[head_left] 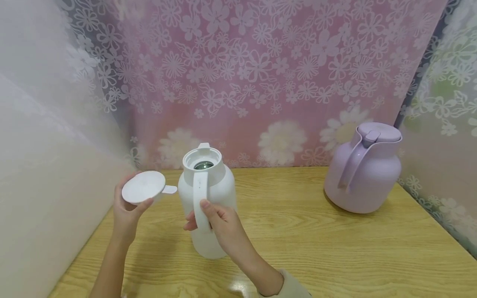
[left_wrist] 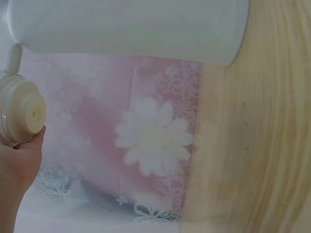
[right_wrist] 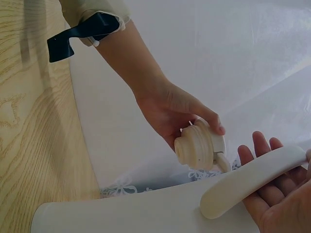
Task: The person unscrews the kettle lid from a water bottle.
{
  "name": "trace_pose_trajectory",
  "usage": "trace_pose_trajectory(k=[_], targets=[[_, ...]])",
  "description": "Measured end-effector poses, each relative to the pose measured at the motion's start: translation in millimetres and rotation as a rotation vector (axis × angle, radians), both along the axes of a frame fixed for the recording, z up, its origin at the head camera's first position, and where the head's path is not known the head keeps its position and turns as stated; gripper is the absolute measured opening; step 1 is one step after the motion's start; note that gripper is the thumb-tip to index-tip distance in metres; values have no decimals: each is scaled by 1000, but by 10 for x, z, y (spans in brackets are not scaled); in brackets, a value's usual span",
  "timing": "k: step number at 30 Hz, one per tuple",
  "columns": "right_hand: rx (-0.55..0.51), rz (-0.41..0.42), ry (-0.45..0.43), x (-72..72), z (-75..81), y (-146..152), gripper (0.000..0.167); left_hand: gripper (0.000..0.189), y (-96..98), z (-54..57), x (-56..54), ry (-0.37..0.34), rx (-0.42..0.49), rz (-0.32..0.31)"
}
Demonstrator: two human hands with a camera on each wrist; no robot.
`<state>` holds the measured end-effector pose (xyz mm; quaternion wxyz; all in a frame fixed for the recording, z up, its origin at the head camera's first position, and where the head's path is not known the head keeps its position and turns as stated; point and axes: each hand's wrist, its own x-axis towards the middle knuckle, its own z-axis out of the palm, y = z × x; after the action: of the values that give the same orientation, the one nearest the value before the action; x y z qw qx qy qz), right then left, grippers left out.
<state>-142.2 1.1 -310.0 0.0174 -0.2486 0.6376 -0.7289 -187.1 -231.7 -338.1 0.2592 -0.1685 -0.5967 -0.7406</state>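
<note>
My left hand [head_left: 124, 221] holds a round white jug lid [head_left: 144, 187] by its rim, thumb on the near side. A short tab sticks out of the lid toward the jug. In the left wrist view the stepped underside of the lid [left_wrist: 35, 109] shows. Just right of it, a white vacuum jug [head_left: 225, 192] stands about upright, its mouth uncovered and a shiny inner liner [head_left: 204, 165] visible. My right hand [head_left: 225, 229] grips the jug's handle [head_left: 201, 198], thumb on the outside and fingers passing behind it. The lid is apart from the jug's mouth.
A lilac vacuum jug [head_left: 365, 178] with its lid on stands at the right back of the wood-grain table [head_left: 290, 231]. Flowered pink curtain [head_left: 253, 82] hangs along the back edge. Pale sheeting [head_left: 56, 165] closes off the left side, and a flowered sheet [head_left: 443, 132] the right.
</note>
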Motion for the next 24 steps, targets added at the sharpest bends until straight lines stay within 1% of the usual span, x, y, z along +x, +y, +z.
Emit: trace_pose_trajectory(k=[3, 8, 11, 16, 24], targets=[[6, -5, -3, 3, 8, 1, 49, 68, -16, -47, 12, -7, -8, 7], [7, -9, -6, 9, 15, 5, 48, 69, -56, -128, 34, -49, -45, 13], [1, -3, -5, 9, 10, 4, 48, 70, -88, -180, 37, -53, -74, -4], [-5, 6, 4, -1, -4, 2, 48, 73, -128, -258, 23, -35, -122, -47], [-3, 6, 4, -11, -23, -2, 48, 76, -175, -374, 13, -37, -141, -61]])
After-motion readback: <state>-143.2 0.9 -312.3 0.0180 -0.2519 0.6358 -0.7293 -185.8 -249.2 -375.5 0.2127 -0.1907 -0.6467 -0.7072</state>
